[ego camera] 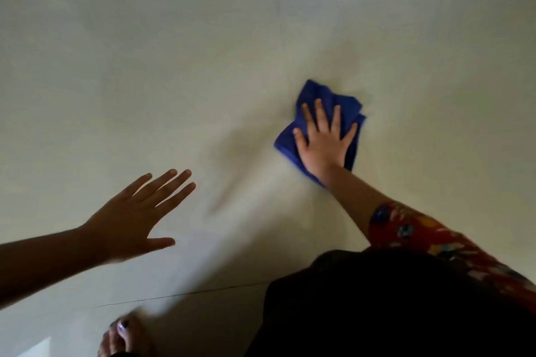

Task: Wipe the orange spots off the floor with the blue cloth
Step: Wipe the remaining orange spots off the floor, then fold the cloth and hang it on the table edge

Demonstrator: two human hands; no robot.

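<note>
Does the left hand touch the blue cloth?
No. The left hand is spread open, apart from the blue cloth, which lies under the right hand.

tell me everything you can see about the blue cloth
The blue cloth is a deep blue, soft-looking fabric, perhaps towelling, bunched into loose folds rather than spread flat. It lies on the pale floor, right of the middle of the view. The right hand presses flat on it, fingers spread, covering its middle; corners stick out beyond the fingertips and beside the wrist. The left hand is apart from it, open. No orange spots show around it; its edges are slightly blurred.
</note>
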